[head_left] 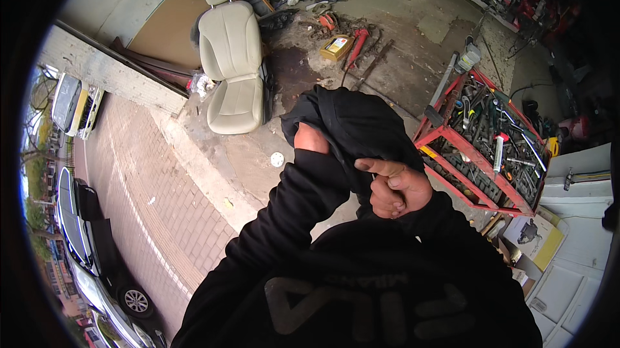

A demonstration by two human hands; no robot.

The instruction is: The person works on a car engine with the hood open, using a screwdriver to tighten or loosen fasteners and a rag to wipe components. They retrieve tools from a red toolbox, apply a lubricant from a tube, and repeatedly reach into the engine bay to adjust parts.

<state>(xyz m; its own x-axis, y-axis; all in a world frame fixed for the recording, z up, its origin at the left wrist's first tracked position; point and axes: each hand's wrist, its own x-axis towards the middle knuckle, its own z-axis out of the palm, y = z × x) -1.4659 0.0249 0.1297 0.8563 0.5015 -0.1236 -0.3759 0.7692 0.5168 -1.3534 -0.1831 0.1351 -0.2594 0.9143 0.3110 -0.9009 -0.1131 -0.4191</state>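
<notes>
A bunched black cloth [365,125], its exact kind unclear, hangs in front of my chest. My left hand [311,139] reaches into it; only a strip of skin by the wrist shows, and the fingers are covered by the cloth. At the cloth's lower right edge is my right hand [399,188], closed, with the lower fingers curled in and one finger pointing left along the fabric. It appears to grip a fold of the cloth. Both my arms are in black sleeves.
A beige car seat [234,57] stands ahead on the left. Near it lie a yellow container [336,47] and a red tool [357,47]. At right is a red tool cart [475,180] full of hand tools, with a cardboard box [535,239] below. Parked cars [97,264] line the left.
</notes>
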